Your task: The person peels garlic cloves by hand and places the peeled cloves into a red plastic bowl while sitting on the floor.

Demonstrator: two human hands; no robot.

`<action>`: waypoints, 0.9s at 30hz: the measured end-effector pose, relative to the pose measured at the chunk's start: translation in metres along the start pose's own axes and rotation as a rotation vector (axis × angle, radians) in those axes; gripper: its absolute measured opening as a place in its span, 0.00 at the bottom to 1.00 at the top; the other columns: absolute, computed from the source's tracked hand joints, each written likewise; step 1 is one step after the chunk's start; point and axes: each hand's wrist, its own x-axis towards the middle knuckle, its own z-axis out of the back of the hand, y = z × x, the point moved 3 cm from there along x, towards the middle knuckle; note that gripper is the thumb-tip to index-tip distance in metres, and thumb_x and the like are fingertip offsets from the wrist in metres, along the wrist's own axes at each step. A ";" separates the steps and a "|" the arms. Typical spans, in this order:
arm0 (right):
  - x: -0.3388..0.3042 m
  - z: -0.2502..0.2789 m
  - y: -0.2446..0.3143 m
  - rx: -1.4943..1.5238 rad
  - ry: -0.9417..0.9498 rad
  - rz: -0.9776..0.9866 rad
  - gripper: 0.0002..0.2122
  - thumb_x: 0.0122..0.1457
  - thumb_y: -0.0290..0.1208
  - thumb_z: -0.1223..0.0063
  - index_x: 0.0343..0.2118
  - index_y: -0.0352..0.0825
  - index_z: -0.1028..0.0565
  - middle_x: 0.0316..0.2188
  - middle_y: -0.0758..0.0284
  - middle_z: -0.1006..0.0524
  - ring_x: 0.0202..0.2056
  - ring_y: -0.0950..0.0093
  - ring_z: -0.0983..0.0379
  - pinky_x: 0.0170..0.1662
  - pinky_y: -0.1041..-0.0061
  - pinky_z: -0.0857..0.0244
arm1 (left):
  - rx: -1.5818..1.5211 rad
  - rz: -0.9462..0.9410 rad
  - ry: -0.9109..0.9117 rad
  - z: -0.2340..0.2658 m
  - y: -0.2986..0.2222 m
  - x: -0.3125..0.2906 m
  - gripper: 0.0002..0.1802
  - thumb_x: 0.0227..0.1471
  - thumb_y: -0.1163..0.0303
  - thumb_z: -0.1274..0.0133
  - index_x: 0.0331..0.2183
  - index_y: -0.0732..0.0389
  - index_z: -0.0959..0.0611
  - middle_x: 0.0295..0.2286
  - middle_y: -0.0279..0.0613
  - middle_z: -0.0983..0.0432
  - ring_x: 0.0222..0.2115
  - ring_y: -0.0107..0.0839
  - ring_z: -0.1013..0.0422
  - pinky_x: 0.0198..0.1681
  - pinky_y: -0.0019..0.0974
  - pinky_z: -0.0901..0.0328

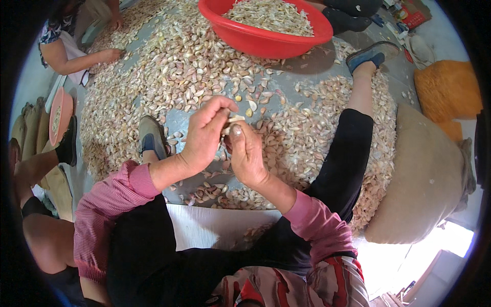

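Both hands, left hand (204,135) and right hand (245,153), pinch one garlic clove (234,118); fingers half-hide it.

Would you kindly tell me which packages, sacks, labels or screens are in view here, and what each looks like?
Burlap sack: right of the person's leg, large, bulging, tan.
Orange mesh sack: far right, rounded, full.
Red packet: top right on the floor, flat, red with some yellow; too small to tell more.
Stacked tan sacks: left edge, partly hidden.
No screens or signs show.
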 end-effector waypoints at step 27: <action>0.023 -0.009 -0.067 -0.761 0.392 0.141 0.08 0.52 0.29 0.42 0.35 0.34 0.25 0.33 0.60 0.26 0.35 0.60 0.25 0.37 0.65 0.30 | 0.566 0.528 1.025 0.056 0.076 -0.037 0.14 0.48 0.75 0.52 0.37 0.68 0.17 0.20 0.44 0.26 0.20 0.34 0.23 0.25 0.37 0.32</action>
